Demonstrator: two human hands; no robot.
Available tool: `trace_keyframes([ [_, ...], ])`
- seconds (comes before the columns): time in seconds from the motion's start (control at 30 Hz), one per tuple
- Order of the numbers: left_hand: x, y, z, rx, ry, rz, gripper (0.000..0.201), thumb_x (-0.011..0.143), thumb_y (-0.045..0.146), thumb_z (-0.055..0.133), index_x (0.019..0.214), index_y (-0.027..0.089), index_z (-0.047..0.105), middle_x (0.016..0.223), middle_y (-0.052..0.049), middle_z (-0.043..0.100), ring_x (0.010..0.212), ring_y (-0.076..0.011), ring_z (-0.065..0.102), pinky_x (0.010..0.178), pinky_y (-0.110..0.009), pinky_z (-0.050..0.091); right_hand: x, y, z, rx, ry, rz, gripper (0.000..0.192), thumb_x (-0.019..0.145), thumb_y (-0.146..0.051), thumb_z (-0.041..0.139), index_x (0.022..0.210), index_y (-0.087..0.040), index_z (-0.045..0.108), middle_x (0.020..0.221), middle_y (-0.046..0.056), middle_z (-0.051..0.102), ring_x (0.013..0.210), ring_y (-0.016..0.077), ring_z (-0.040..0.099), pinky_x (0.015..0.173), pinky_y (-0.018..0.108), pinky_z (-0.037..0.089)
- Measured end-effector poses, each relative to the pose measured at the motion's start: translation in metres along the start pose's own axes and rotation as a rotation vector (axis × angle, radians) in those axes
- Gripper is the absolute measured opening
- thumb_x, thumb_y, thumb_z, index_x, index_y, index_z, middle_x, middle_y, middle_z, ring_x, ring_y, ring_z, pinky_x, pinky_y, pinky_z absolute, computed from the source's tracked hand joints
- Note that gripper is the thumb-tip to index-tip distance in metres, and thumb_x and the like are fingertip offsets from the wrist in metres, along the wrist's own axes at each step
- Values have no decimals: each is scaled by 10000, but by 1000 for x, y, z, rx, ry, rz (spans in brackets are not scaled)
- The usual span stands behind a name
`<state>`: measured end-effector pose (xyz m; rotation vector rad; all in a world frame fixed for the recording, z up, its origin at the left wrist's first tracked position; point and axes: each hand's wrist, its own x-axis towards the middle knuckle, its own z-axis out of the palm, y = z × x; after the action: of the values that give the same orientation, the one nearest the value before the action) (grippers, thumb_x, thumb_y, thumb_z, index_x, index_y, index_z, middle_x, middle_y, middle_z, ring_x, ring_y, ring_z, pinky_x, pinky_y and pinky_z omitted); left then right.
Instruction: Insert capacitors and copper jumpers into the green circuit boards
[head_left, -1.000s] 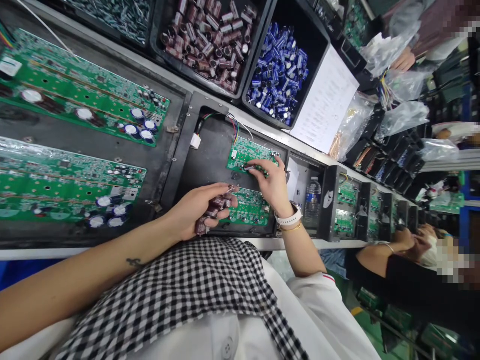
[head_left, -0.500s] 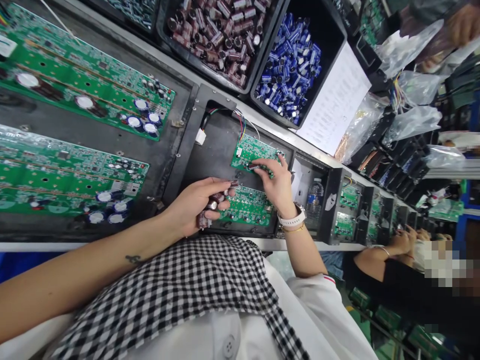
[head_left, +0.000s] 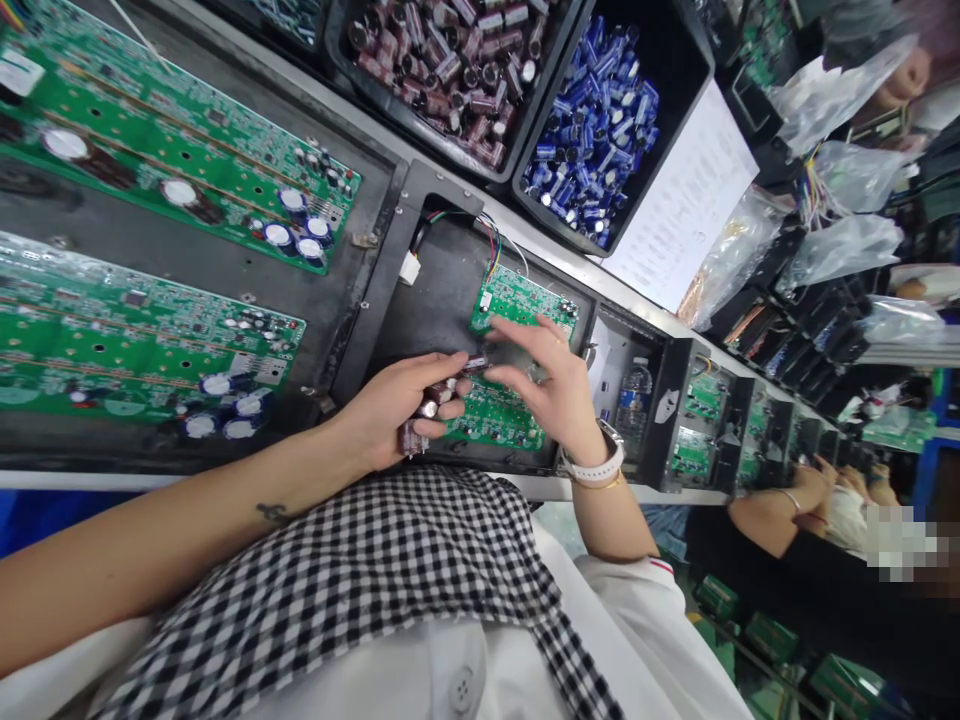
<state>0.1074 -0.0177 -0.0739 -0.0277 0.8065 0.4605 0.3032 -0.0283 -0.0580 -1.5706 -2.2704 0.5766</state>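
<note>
My left hand (head_left: 390, 408) is closed around a bunch of maroon capacitors (head_left: 427, 408) held over the near edge of a black carrier tray (head_left: 435, 290). My right hand (head_left: 551, 385) has come back to the left hand and pinches one maroon capacitor (head_left: 475, 364) at the top of the bunch with thumb and forefinger. Two small green circuit boards lie in the tray: the far board (head_left: 525, 305) with coloured wires, and the near board (head_left: 499, 415), partly hidden under both hands.
Long green boards (head_left: 172, 180) lie on carriers at the left. Bins of maroon capacitors (head_left: 450, 60) and blue capacitors (head_left: 592, 130) stand behind, beside a white paper sheet (head_left: 686, 200). A water bottle (head_left: 634, 395) stands to the right. Another person's arm (head_left: 787, 510) works further right.
My right hand left the far board and drew back toward my left hand, where it now pinches a capacitor from the bunch. My left hand stayed nearly still.
</note>
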Motion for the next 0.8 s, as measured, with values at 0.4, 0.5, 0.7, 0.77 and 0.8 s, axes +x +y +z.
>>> trace_keyframes([
  [0.4,0,1,-2,50,58,-51,160,870,112,527,870,50,675,754,-99,626,404,-40,433,265,-98,246,25,19,26,-243,31,80,233,1012,-271,442,1127,-263,644,1029,23,725,994,201,646,1173,490,262],
  [0.5,-5,-2,-2,86,46,-68,170,885,136,528,885,65,682,739,-96,625,404,-44,434,272,-97,239,25,18,25,-221,28,65,230,1009,-260,446,1126,-256,644,1036,22,728,990,199,651,1181,490,254],
  [0.7,-31,17,10,191,51,-54,200,917,173,500,917,97,686,675,-62,593,344,-29,332,252,-121,195,25,20,27,-251,25,40,228,1004,-245,456,1119,-268,652,1063,19,729,1018,203,645,1186,509,250],
  [0.77,-36,43,24,247,87,20,202,925,166,487,898,87,671,634,-46,570,330,-19,295,253,-124,153,25,20,30,-315,16,-9,260,1010,-225,428,1135,-269,652,1078,24,722,1026,201,636,1200,515,227],
  [0.8,-36,61,33,276,104,99,203,929,148,471,878,77,655,615,-35,556,330,-12,289,265,-116,132,25,19,32,-352,7,-43,282,1014,-215,409,1150,-267,651,1086,27,719,1031,200,631,1210,517,209],
])
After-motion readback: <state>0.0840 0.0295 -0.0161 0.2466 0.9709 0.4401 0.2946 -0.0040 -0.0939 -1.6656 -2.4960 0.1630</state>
